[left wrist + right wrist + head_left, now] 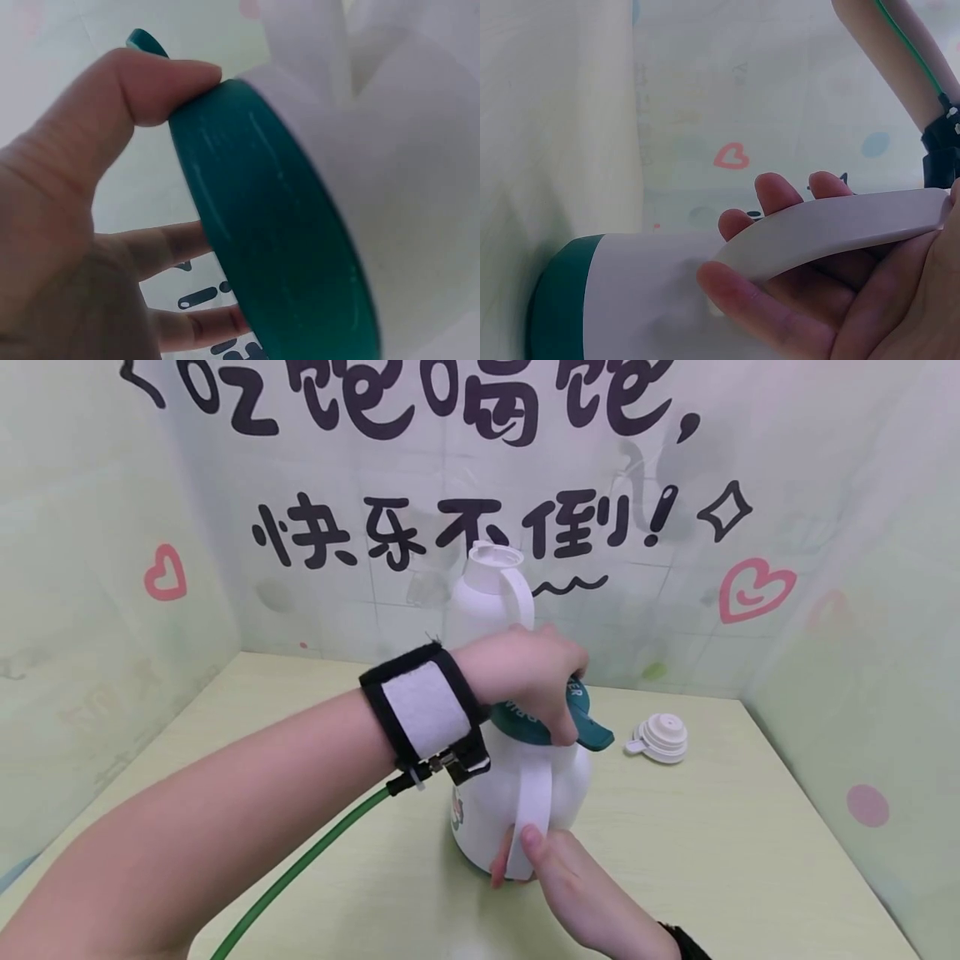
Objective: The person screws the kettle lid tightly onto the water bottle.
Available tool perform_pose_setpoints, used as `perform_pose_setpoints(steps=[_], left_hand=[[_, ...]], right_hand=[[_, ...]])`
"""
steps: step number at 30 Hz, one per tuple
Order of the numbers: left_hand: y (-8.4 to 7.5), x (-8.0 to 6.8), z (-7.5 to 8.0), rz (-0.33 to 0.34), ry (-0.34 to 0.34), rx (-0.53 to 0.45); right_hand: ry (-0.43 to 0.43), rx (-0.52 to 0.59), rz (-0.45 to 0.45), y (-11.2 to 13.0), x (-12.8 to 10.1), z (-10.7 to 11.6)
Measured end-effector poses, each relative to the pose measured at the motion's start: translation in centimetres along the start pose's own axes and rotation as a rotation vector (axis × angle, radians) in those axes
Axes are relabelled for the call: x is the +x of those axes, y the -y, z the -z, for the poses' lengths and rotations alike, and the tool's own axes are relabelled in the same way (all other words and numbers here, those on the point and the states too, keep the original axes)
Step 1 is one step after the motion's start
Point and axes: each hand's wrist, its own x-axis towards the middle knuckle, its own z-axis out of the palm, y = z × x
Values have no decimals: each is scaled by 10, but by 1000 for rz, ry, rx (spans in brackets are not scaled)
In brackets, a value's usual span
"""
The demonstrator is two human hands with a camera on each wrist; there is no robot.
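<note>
A white vacuum jug (pixel 487 789) with a teal lid (pixel 525 724) stands upright on the table. From above, my left hand (pixel 536 668) grips this lid, thumb on the near side. In the left wrist view, the thumb presses the rim of the teal lid (pixel 277 232) and other fingers reach its far side. My right hand (pixel 588 889) holds the lower part of the white handle (pixel 535 793). In the right wrist view, fingers wrap around the handle (pixel 832 221), with the thumb along its near side. The jug's teal base (pixel 559 300) also shows there.
Right behind the jug stands a second white jug (pixel 474 597), partly covered by my left hand. A white ridged stopper (pixel 662 739) with a small tab lies on the table (pixel 712 827) to the right. Printed sheets wall the table at the back and sides. A green cable (pixel 300 864) trails from my left wrist.
</note>
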Motion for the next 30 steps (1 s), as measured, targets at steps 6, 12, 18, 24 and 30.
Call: perform_pose_setpoints(steps=[6, 12, 18, 24, 30], left_hand=[[4, 1, -1, -66, -17, 11], [6, 1, -1, -90, -9, 37], [7, 2, 0, -97, 12, 49], [8, 3, 0, -119, 27, 53], [11, 3, 1, -144, 43, 62]], right_hand=[[7, 0, -24, 1, 0, 0], [0, 8, -8, 0, 0, 0], [4, 23, -14, 1, 1, 0], [1, 25, -17, 0, 0, 0], [3, 26, -13, -1, 1, 0]])
